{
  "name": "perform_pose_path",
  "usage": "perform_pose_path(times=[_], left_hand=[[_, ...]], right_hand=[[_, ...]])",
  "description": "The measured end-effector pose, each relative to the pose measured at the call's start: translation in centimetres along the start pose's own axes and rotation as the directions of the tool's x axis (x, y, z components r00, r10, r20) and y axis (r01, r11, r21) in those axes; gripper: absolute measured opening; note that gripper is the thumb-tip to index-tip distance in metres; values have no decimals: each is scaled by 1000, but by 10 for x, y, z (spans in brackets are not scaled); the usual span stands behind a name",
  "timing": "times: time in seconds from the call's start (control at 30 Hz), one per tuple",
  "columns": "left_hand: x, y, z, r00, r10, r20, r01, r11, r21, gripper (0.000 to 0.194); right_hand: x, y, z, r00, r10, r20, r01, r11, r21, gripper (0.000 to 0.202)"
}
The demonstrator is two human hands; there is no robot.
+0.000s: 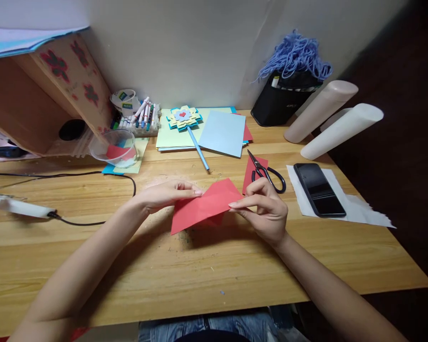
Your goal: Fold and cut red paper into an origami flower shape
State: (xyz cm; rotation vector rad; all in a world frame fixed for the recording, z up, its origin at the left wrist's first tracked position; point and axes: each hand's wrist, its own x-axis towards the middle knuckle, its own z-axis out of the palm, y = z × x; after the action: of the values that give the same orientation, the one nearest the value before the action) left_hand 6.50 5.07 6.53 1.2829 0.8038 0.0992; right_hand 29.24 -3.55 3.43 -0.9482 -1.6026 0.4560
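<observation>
Head view: your left hand (pixel 168 195) and right hand (pixel 266 211) each pinch the red paper (pixel 203 208) by its side, above the table (pixel 164 285). If the hands pull unevenly, I think it could crease wrongly or even tear.

Wd tabletop (pixel 257 280) | on it: torn wht ppr (pixel 360 209) | red scrap (pixel 248 174) | ppr stack (pixel 169 139) | blk cord (pixel 80 223) | blk pouch (pixel 280 104)

paper (pixel 207 204): red | scissor handles (pixel 283 179): black | yarn (pixel 296 54): blue | box (pixel 71 78): red-edged dark flowers
</observation>
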Motion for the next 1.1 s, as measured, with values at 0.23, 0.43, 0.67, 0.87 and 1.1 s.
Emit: perform_pose_path(times=[0.23,0.43,0.67,0.87,1.1], left_hand=[[-2,1,-4,997,7,-81,-29,961,-275,38],[-3,3,1,994,60,-90,-79,971,-224,35],[-8,6,-1,992,122,28,-123,990,65,37],[-4,0,-3,990,17,142,2,992,-128,31],[8,-14,-5,988,26,154,33,928,-370,23]], right_hand=[[4,2,-3,996,9,86,-6,999,-44,23],[4,2,-1,988,64,141,-63,998,-11,17],[3,3,0,975,124,182,-134,990,41,12],[3,5,4,950,236,205,-276,942,191,3],[0,7,11,848,498,183,-530,783,325,22]])
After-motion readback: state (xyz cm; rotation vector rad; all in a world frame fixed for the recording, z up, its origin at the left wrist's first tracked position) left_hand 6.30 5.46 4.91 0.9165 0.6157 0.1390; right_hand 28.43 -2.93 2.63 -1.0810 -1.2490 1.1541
